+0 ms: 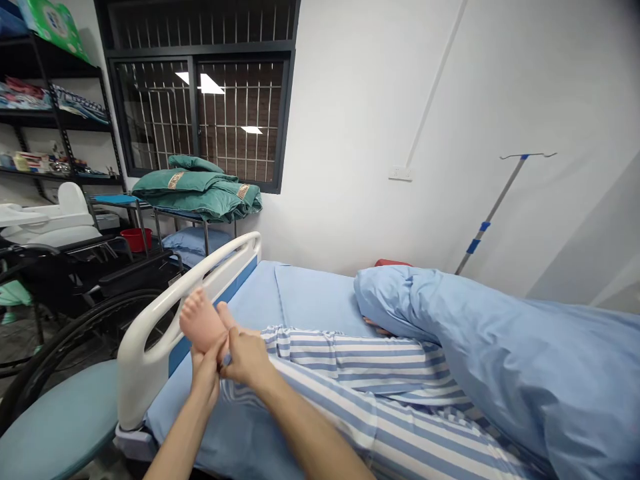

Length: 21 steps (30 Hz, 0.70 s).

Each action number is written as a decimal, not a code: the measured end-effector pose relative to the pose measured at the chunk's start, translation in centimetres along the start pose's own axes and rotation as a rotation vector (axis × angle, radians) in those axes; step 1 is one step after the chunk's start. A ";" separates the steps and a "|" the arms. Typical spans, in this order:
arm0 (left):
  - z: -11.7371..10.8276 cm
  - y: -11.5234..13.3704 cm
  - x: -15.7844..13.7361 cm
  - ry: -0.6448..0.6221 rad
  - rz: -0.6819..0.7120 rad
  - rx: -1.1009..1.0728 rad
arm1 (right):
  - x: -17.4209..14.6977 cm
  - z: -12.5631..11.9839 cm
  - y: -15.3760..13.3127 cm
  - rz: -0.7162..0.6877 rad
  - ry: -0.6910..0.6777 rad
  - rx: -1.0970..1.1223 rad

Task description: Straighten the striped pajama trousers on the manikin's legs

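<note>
A smooth bare foot [203, 322], seemingly that of a care manikin, points toes-up near the foot end of the bed. My left hand [205, 377] is closed around its heel and ankle from below. At the same ankle, close to the trouser hem, the fingers of my right hand [247, 359] are closed from the other side. What exactly my fingertips press on is partly hidden. The second foot [226, 315] lies just behind, its lower part covered by my right hand. Blue-and-white striped trousers [345, 360] cover both legs, stretched out on the blue sheet [315, 300].
The white footboard [150, 327] rises left of the feet. A blue quilt [480, 333] covers the upper body at right. A round stool [60, 420] and a wheelchair [100, 280] stand at left. Behind are folded green quilts [200, 190] and a drip pole [495, 207].
</note>
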<state>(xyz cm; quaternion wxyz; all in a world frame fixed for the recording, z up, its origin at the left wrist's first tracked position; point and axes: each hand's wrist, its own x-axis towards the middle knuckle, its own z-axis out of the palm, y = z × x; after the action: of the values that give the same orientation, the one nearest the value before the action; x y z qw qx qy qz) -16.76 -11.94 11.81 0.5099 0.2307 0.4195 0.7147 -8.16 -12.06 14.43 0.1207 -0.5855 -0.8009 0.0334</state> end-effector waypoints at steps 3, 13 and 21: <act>-4.4 -5.1 1.8 0.112 -0.157 -0.056 | -0.1 6.3 -0.2 0.021 -0.107 -0.002; -9.8 -12.4 2.8 0.122 -0.186 -0.068 | -0.2 12.7 0.2 0.070 -0.199 -0.026; -8.8 -10.1 2.3 0.054 -0.271 -0.040 | -0.5 11.4 0.0 0.067 -0.226 -0.013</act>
<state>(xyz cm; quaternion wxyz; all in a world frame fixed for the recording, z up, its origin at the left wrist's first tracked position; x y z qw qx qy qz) -18.90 -11.77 -1.62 0.5949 0.1424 0.4460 0.6534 -10.67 -11.53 3.27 0.0248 -0.6050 -0.7897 0.0982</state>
